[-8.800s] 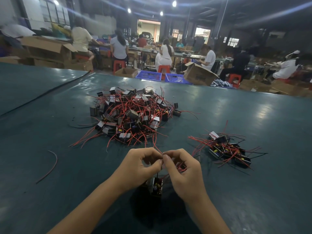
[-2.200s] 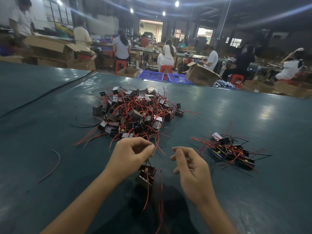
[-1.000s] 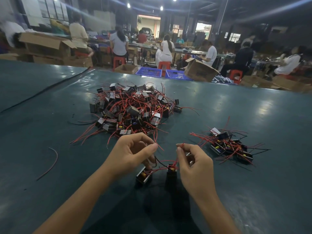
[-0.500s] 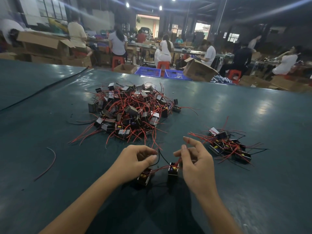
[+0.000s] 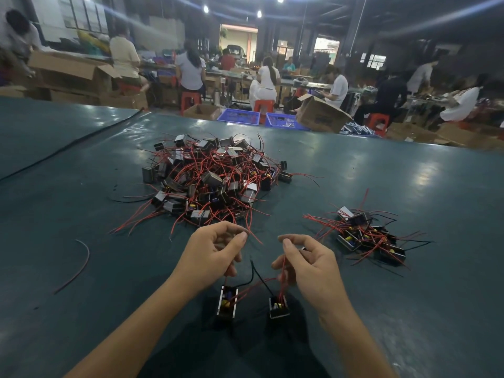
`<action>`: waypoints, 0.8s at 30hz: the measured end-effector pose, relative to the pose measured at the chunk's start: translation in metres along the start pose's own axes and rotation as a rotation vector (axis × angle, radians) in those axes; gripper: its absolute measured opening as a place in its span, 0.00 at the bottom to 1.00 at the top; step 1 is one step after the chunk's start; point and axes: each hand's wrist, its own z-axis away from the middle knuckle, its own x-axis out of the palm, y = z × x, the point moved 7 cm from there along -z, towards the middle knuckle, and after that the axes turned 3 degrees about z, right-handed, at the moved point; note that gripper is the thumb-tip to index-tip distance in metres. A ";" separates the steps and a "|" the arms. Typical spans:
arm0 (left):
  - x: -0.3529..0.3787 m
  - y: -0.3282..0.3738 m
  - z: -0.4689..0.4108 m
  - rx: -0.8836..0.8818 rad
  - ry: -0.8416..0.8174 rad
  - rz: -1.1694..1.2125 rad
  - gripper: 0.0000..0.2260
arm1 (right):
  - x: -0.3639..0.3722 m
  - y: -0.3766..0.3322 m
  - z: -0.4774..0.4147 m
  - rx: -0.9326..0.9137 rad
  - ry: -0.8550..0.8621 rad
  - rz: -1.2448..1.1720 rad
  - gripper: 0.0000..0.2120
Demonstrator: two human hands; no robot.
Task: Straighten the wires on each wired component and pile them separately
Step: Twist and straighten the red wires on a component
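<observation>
The table (image 5: 409, 173) has a smooth, dark teal top with a soft sheen that throws back pale glare. The components (image 5: 211, 179) have dark shells with glossy pale faces. Their wires (image 5: 201, 165) carry smooth red and black insulation. Behind stand matt brown cardboard boxes (image 5: 319, 117), blue plastic mesh crates (image 5: 238, 116) and red plastic stools (image 5: 191, 98).

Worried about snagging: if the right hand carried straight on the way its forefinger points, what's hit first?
Probably the red wire ends trailing off the big pile, just beyond the right hand; depth is uncertain.
</observation>
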 end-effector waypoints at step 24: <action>-0.025 -0.001 -0.005 -0.023 0.210 0.060 0.06 | -0.032 -0.004 -0.007 -0.066 0.242 -0.047 0.04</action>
